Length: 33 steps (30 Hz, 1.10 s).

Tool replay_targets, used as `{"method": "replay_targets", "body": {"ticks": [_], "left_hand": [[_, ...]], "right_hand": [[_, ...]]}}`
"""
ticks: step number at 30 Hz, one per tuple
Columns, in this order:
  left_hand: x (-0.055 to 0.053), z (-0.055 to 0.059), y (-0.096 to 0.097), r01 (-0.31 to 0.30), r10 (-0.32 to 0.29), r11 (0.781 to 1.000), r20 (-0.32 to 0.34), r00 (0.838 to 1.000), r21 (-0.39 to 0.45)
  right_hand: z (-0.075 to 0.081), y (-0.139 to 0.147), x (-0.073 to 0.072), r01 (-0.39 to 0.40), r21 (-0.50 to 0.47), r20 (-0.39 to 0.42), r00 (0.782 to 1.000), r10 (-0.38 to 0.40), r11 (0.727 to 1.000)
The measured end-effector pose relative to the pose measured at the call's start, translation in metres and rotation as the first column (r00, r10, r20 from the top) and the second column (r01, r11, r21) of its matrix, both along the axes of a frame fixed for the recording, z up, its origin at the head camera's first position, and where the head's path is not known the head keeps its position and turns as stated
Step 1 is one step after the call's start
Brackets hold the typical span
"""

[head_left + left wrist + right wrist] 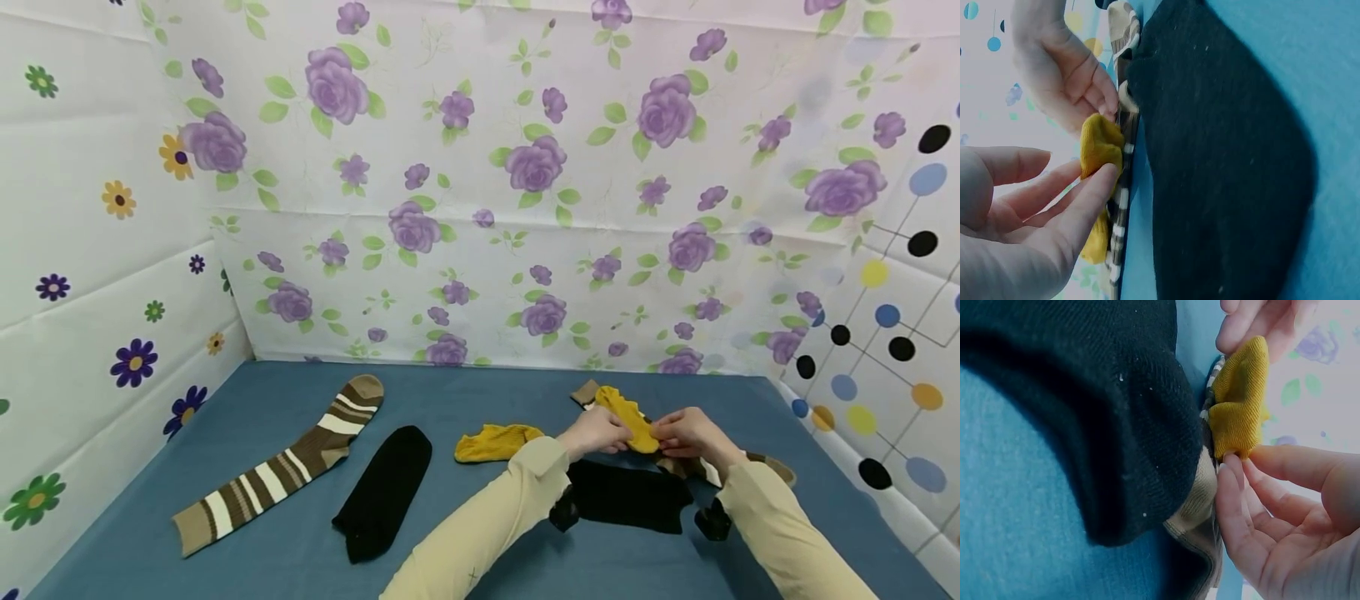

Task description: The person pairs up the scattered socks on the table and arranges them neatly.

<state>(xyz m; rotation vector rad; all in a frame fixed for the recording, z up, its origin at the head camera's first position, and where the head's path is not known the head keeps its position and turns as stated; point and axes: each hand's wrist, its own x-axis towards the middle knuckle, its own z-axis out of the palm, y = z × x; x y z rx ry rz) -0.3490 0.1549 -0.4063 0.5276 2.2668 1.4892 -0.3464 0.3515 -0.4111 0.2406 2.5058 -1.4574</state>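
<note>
A yellow ankle sock (628,417) lies over a brown, white and tan striped sock (772,468) on the right of the table. My right hand (693,437) pinches the near end of the yellow sock between thumb and fingers, plain in the right wrist view. With fairly straight fingers, my left hand (1041,219) touches the same sock (1100,144) from its left side; the thumb stands apart. Just in front of both hands is a black sock (630,496), lying flat. Part of the striped sock is hidden under the yellow sock and the hands.
To the left lie another yellow sock (495,442), another black sock (386,492) and a long striped sock (281,467). All rest on a blue tabletop (247,417). Patterned cloth walls (480,275) enclose its back and sides.
</note>
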Motion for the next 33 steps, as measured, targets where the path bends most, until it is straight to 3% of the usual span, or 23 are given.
{"method": "replay_targets", "body": {"ticks": [6, 14, 21, 27, 33], "left_hand": [[-0.013, 0.000, -0.007, -0.034, 0.035, 0.998, -0.018, 0.999, 0.062], [-0.035, -0.007, -0.008, -0.138, 0.118, 0.987, -0.201, 0.972, -0.084], [-0.043, -0.011, -0.006, -0.164, 0.144, 0.982, -0.192, 0.971, -0.096], [-0.048, -0.009, -0.006, -0.143, 0.118, 0.982, -0.190, 0.975, -0.120], [-0.051, -0.008, -0.005, -0.097, 0.076, 0.985, -0.139, 0.987, -0.145]], "right_hand": [[0.001, -0.001, 0.002, 0.001, 0.008, 0.000, 1.000, -0.001, 1.000], [-0.002, -0.003, 0.003, -0.033, 0.008, -0.033, 0.999, 0.033, 0.999], [-0.004, -0.003, 0.001, -0.048, 0.049, -0.070, 0.996, 0.051, 0.998], [-0.007, -0.005, 0.000, -0.091, 0.050, -0.120, 0.988, 0.097, 0.995], [-0.009, -0.003, 0.001, -0.119, 0.030, -0.134, 0.983, 0.122, 0.992]]}}
